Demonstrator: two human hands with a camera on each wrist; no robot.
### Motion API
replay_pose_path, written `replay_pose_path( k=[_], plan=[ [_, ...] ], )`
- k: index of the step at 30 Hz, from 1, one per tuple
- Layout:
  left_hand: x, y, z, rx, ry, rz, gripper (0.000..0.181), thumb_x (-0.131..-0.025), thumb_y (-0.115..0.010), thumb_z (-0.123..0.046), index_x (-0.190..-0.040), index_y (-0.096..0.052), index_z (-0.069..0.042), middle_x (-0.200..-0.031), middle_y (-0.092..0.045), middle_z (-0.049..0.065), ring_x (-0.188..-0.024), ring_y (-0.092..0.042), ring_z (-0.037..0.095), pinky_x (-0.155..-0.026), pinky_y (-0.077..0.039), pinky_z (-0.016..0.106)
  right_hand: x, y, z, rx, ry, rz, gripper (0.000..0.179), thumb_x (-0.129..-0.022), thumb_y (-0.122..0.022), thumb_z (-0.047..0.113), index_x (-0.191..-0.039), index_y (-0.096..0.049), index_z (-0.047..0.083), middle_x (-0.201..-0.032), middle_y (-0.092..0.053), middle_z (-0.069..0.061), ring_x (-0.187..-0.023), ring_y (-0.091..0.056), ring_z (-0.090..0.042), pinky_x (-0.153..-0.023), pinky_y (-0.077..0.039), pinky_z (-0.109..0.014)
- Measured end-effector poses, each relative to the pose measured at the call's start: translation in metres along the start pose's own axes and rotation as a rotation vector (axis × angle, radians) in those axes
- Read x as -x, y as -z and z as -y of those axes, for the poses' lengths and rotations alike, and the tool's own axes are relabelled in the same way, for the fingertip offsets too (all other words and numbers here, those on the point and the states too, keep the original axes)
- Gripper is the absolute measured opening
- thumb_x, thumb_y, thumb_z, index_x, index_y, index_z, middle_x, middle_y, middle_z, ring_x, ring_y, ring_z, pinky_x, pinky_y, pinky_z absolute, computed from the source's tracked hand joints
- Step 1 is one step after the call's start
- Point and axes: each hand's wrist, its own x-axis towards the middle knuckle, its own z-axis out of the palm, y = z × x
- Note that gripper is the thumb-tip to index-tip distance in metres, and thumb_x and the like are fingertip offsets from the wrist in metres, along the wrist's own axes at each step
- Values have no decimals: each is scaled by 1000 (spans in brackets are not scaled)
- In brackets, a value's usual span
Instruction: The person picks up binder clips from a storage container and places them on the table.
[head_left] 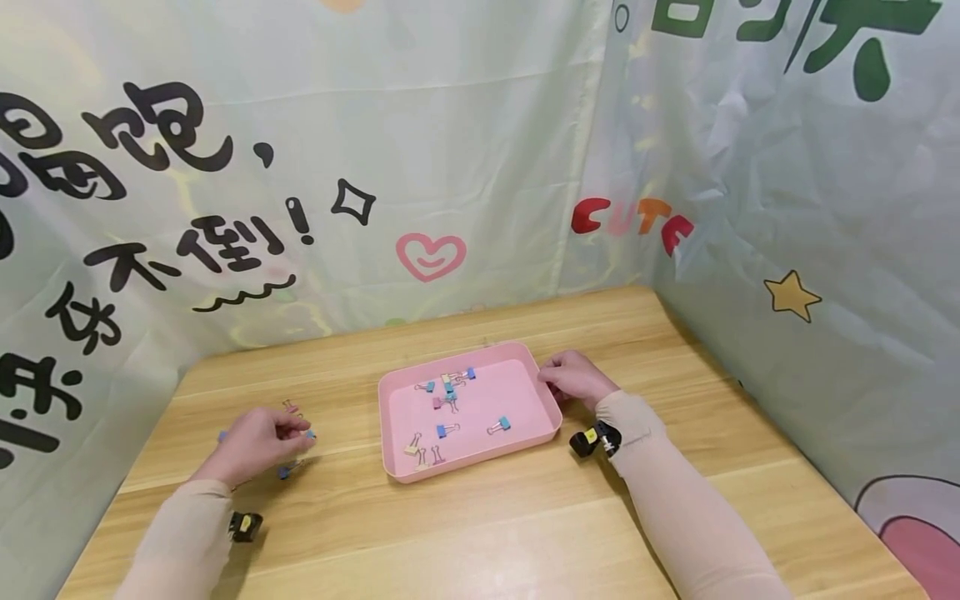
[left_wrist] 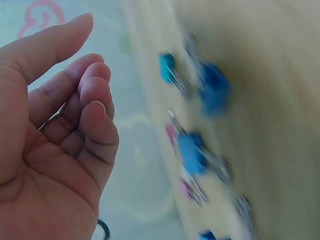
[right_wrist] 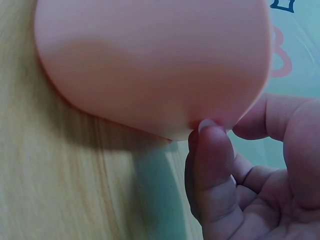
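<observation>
My left hand (head_left: 258, 442) hovers above several binder clips on the left part of the table, its fingers loosely bent and the thumb apart from them. In the left wrist view nothing lies between thumb and fingers. Beside it are a blue binder clip (left_wrist: 192, 152), a teal binder clip (left_wrist: 167, 67) and a pink binder clip (left_wrist: 186, 189), somewhat blurred. My right hand (head_left: 576, 379) pinches the right end of a pink tray (head_left: 525, 408) between thumb and finger. Inside the tray are scattered clips, among them a blue binder clip (head_left: 447, 430) and a yellow binder clip (head_left: 412, 446).
The wooden table (head_left: 480, 533) carries the tray near its middle. A printed cloth (head_left: 480, 150) hangs behind the table and along its right side. A small black wrist camera (head_left: 245, 527) is on the left wrist, another (head_left: 596, 439) on the right.
</observation>
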Motion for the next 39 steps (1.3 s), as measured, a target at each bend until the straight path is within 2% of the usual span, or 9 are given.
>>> replay_pose_path(
  k=[2,6,14,17,21,27,32,36,39],
  plan=[
    [-7,-1,-9,19,-16,16,29,-85,-74,-27,-103,-73,-4,-88,-68,-1,-84,-64,19,-66,-49,30,0,0,0,2,0,4,15,-88,-57,9,-90,-62,-4,-78,-62,-10,-62,-59,-18,-54,-49,-28],
    [-26,-5,-28,28,-59,32,28,-84,-75,-25,-102,-73,-4,-82,-66,-6,-74,-59,10,-64,-50,26,1,0,1,-6,-5,2,17,-88,-57,9,-93,-63,-5,-78,-63,-10,-62,-59,-18,-54,-49,-27],
    [-64,-18,-71,97,-166,80,29,-81,-78,-21,-102,-73,-1,-80,-68,-5,-71,-61,10,-65,-52,27,-1,0,-1,0,11,4,17,-88,-56,9,-92,-63,-6,-74,-62,-10,-60,-58,-17,-52,-48,-28],
    [-78,-28,-89,100,-207,101,29,-80,-79,-18,-102,-73,0,-80,-68,-3,-71,-61,9,-67,-53,27,-1,0,-1,-1,10,-1,17,-88,-56,10,-92,-63,-5,-74,-61,-9,-60,-57,-17,-52,-47,-28],
    [-95,-46,-117,95,-230,150,25,-79,-80,-18,-97,-74,-3,-77,-67,-5,-70,-59,9,-66,-52,26,0,0,0,2,9,-6,16,-88,-57,10,-90,-63,-5,-73,-61,-9,-60,-57,-17,-51,-47,-28],
    [-111,-65,-155,69,-256,249,15,-81,-78,-19,-92,-75,-10,-74,-64,-8,-70,-56,10,-66,-50,25,-2,4,-2,26,6,-16,16,-88,-57,11,-91,-63,-4,-77,-62,-9,-63,-58,-17,-53,-48,-27],
    [-121,-66,-171,24,-279,262,16,-80,-79,-18,-93,-75,-9,-73,-64,-8,-69,-56,10,-66,-49,26,-3,8,-5,30,10,-27,14,-88,-57,11,-89,-62,-3,-79,-62,-9,-64,-58,-17,-54,-48,-27],
    [-128,-67,-180,28,-318,279,20,-81,-79,-18,-97,-75,-7,-76,-65,-8,-69,-57,10,-68,-50,25,-3,7,-4,20,18,-17,15,-87,-58,10,-89,-63,-4,-79,-62,-9,-64,-59,-17,-54,-49,-27],
    [-134,-74,-186,42,-352,311,23,-81,-78,-19,-99,-74,-6,-78,-66,-9,-70,-58,8,-70,-51,24,-3,5,-3,14,19,-21,16,-86,-58,10,-90,-64,-5,-79,-63,-10,-63,-59,-17,-53,-49,-27]
  ],
)
